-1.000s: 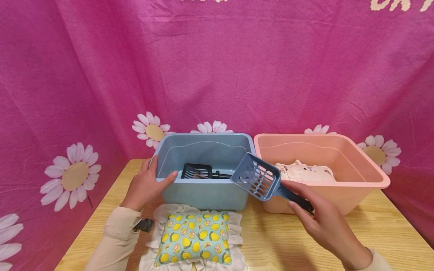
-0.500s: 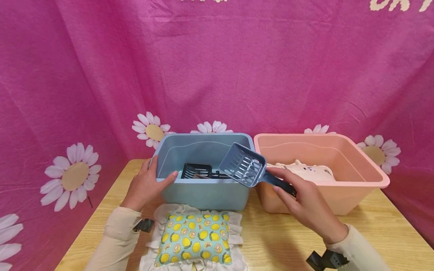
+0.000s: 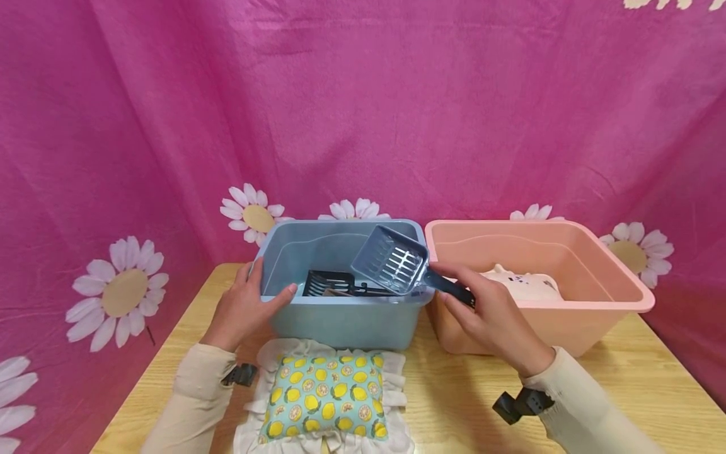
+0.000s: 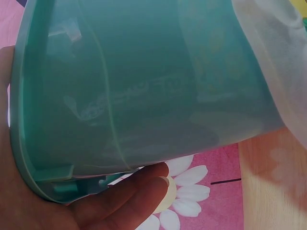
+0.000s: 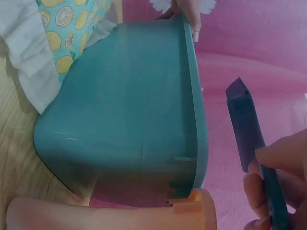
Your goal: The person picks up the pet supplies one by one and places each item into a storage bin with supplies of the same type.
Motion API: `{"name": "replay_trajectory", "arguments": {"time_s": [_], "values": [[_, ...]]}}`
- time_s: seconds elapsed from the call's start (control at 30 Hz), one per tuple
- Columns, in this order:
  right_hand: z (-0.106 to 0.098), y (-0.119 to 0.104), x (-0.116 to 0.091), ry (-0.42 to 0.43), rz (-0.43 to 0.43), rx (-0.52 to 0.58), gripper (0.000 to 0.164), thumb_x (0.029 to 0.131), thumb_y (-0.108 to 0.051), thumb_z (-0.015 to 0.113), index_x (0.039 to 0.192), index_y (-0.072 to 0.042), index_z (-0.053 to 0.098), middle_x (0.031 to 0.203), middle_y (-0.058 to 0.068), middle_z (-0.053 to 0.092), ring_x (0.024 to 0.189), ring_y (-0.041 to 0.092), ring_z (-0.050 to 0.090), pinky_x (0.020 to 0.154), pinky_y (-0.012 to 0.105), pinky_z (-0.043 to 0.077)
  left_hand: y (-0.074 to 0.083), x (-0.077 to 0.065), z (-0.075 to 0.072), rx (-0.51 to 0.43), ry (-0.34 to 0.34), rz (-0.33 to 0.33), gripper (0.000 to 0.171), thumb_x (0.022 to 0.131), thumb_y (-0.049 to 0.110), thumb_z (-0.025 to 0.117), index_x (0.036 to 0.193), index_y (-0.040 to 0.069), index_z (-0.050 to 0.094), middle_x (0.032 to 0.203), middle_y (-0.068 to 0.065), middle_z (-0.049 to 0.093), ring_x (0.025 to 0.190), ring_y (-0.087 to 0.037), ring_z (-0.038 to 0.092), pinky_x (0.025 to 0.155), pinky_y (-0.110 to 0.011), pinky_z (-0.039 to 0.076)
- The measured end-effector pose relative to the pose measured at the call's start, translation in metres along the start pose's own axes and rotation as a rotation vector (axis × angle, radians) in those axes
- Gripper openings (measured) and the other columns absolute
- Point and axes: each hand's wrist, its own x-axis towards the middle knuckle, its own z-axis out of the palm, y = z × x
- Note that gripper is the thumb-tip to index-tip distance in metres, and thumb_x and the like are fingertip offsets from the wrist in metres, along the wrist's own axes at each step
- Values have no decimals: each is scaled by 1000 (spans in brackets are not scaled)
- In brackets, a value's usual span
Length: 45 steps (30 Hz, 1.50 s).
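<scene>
A slotted dark blue litter scoop (image 3: pixel 371 252) is in my right hand (image 3: pixel 499 318), which grips its dark handle (image 3: pixel 450 289). The scoop's head is tilted above the right part of the blue tub (image 3: pixel 340 325). My left hand (image 3: pixel 241 312) holds that tub's front left corner, the thumb over the rim and the fingers around the outside, as the left wrist view (image 4: pixel 129 201) shows. Down in the tub lies a black slotted scoop (image 3: pixel 347 277), beside something brownish that the front wall partly hides.
To the right stands a pink tub (image 3: pixel 539 321), with a cream, dark-patterned cloth item (image 3: pixel 527 287) inside. A ruffled lemon-print cushion (image 3: pixel 326 397) lies in front of the blue tub on the wooden table (image 3: pixel 471 403). A magenta curtain (image 3: pixel 363 113) hangs behind.
My right hand has carried the scoop leftward and slightly up, from between the tubs to above the blue tub. The left hand has kept its place on the corner.
</scene>
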Motion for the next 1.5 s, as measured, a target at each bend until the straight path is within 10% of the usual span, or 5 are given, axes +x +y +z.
{"name": "replay_trajectory", "arguments": {"time_s": [0.5,1.5], "values": [[7,8,22,-40,27,6,49,88,-5,68,134,-12,55,128,2,61,110,15,59,95,36,48,3,2,-4,-31,19,18,95,85,65,55,154,10,20,146,-19,32,120,-44,48,87,-63,48],[67,18,78,-165,71,120,40,89,-8,66,129,-11,59,122,6,65,112,21,61,96,39,47,1,0,-1,-17,3,0,96,84,67,54,154,10,19,145,-20,32,119,-44,49,87,-63,47]]}}
